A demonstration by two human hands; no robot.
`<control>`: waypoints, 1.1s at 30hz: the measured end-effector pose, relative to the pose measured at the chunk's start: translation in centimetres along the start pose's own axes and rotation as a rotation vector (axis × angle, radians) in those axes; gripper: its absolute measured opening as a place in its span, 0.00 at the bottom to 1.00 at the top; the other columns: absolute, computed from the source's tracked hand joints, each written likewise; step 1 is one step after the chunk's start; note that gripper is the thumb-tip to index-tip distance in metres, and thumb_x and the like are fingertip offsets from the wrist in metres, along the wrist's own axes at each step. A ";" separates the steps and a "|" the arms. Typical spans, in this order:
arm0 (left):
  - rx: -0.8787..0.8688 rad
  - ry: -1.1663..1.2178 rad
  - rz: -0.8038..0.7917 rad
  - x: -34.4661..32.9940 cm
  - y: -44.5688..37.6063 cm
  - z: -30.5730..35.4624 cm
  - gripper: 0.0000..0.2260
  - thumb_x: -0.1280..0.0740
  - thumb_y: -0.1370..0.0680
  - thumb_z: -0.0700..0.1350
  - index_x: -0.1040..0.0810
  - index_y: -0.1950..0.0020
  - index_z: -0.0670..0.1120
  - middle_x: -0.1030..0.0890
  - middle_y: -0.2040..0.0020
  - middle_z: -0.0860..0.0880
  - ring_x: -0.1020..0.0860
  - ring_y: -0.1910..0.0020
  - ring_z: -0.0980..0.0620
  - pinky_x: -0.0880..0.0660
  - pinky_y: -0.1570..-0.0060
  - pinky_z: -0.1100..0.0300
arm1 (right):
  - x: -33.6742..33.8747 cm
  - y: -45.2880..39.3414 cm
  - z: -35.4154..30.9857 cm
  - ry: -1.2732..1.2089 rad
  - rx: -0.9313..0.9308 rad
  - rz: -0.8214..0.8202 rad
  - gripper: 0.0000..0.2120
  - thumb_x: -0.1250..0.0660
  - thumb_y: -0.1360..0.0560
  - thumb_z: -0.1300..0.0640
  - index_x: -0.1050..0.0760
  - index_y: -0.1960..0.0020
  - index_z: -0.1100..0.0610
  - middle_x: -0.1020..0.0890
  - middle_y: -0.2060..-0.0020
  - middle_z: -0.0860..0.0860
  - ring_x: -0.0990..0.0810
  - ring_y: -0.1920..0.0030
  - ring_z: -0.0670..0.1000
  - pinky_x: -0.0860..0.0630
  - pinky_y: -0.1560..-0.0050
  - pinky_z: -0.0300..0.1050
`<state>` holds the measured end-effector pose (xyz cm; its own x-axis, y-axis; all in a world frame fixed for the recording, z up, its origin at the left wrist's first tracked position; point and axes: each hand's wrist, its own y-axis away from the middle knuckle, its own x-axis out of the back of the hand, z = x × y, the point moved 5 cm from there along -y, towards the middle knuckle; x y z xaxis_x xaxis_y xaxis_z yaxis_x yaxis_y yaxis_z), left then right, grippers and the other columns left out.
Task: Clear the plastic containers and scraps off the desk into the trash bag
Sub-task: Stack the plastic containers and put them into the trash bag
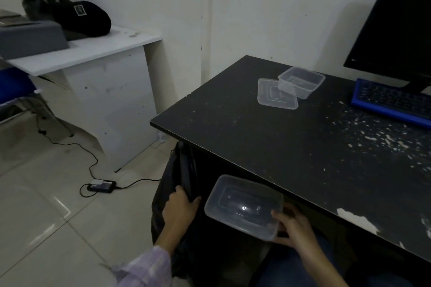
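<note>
The container (243,207) my right hand (293,228) holds is clear, glossy plastic; my left hand (179,205) grips thin black plastic bag (184,170). The black tabletop (268,137) looks matt, chipped white.

Clear container (243,207) in right hand (294,226) beside trash bag (184,165)

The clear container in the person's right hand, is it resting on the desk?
No, the right hand holds the container below the desk edge.
</note>
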<state>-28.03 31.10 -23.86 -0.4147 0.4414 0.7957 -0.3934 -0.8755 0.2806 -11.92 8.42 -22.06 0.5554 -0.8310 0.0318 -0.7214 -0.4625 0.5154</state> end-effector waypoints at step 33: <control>-0.476 0.278 0.370 11.2 4.6 6.5 0.05 0.36 0.22 0.42 0.22 0.48 0.46 0.20 0.56 0.52 0.24 0.59 0.58 0.28 0.56 0.63 | -10.3 5.9 -9.5 0.625 0.602 -0.278 0.12 0.39 0.21 0.55 0.25 0.39 0.47 0.22 0.46 0.44 0.22 0.49 0.39 0.22 0.52 0.35</control>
<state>-29.18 30.80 -10.19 -0.7632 0.2184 0.6082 -0.4774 -0.8249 -0.3028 -18.00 17.20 -11.17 0.7380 -0.4276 0.5221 -0.5246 -0.8501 0.0453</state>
